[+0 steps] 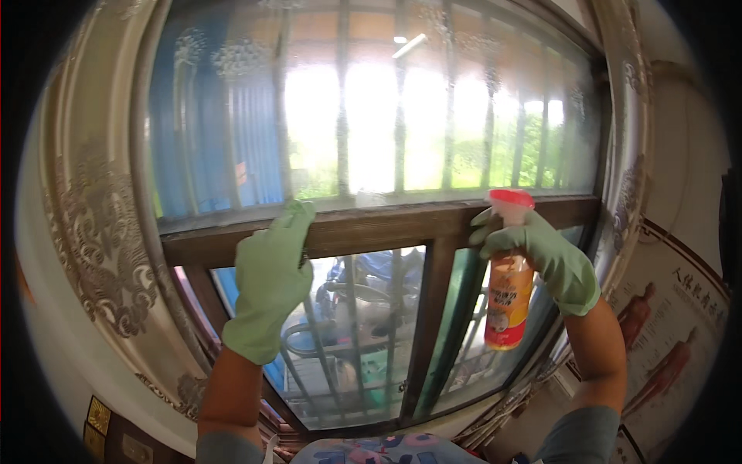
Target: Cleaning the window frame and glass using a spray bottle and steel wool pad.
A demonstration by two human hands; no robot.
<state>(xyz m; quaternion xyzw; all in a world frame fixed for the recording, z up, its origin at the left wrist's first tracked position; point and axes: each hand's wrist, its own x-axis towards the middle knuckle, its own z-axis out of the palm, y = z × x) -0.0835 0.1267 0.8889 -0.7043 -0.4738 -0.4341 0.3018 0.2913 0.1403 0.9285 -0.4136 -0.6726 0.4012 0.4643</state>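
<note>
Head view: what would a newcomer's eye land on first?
Probably the bright upper pane, filling the top middle. Next, the red-topped orange bottle, held in the green-gloved right hand, right of centre. Then the green-gloved left hand, at the wooden bar left of centre.

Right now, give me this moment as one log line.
left hand: gloved, at brown window rail | right hand: gloved, gripping orange spray bottle, upright | patterned curtain: at left
</note>
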